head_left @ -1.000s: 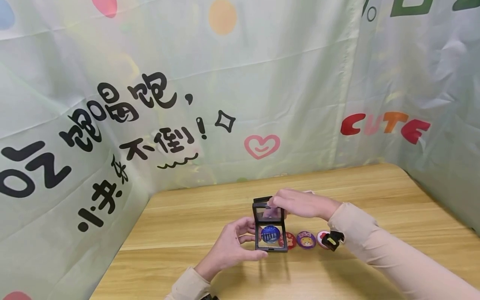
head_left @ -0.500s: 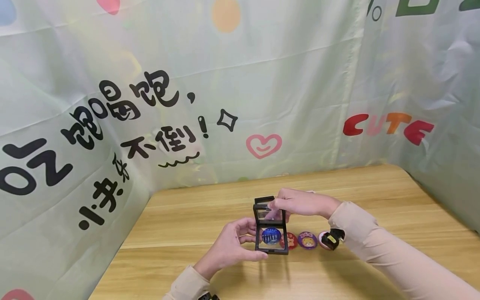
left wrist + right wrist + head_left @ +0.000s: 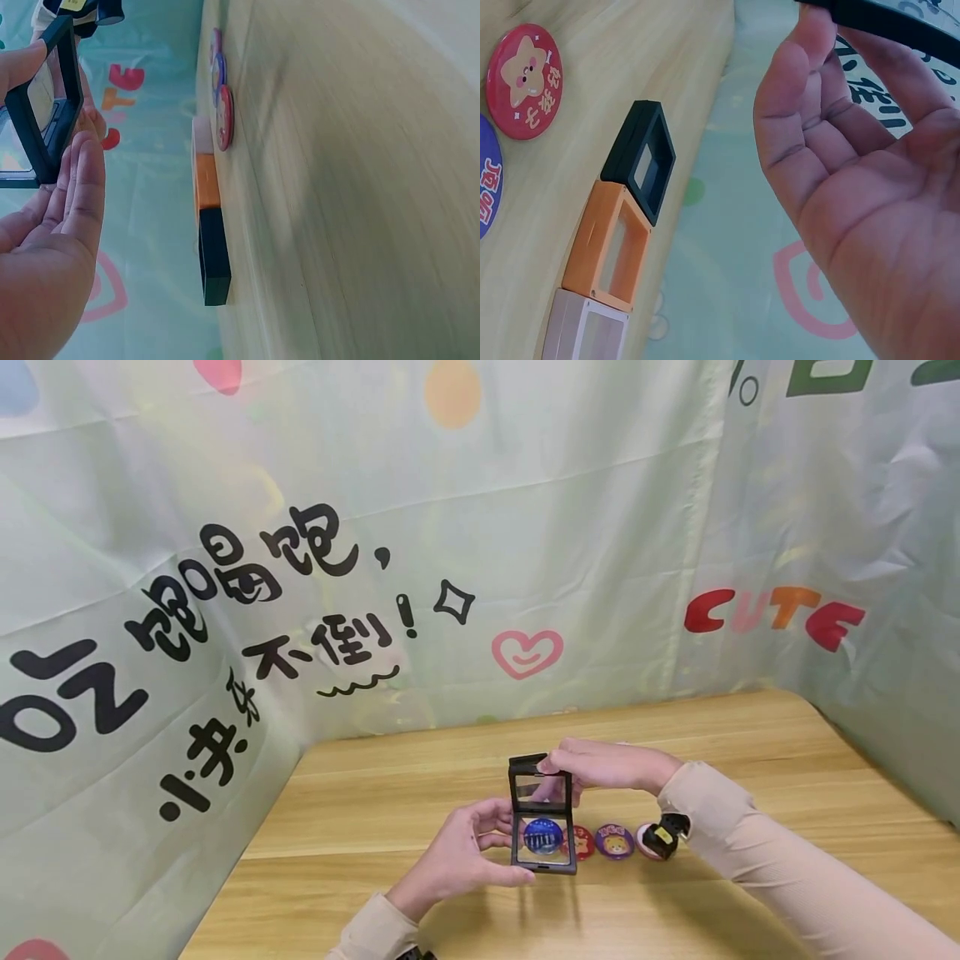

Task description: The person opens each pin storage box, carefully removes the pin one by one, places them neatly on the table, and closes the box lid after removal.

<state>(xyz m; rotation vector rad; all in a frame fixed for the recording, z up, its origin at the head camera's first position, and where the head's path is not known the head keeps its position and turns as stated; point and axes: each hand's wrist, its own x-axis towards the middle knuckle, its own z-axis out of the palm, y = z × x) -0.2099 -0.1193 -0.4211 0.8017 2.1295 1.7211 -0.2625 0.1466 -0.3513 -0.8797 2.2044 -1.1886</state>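
A hinged black display frame [image 3: 545, 867] with clear film windows hangs above the table, its two halves unfolded. Inside the lower half lies a round blue badge [image 3: 543, 836]. My left hand [image 3: 461, 852] grips that half from the left, thumb along the near edge and fingers at the far side. My right hand [image 3: 611, 766] pinches the raised upper half near its top edge; some of its fingers show through the clear window. Just right of the frame, in the head view, are a red star badge [image 3: 583, 843], a purple bear badge [image 3: 615, 842] and a pink-rimmed badge [image 3: 642, 845], partly covered by the wrist camera.
Toward the back of the wooden table [image 3: 390, 777] stand a black frame [image 3: 637, 142], an orange frame [image 3: 607, 244] and a pale pink frame [image 3: 585, 330], side by side. Printed cloth walls [image 3: 600, 527] rise behind and beside the table.
The lower half with the blue badge has dipped slightly toward the near side. Both hands keep their hold and have hardly moved.
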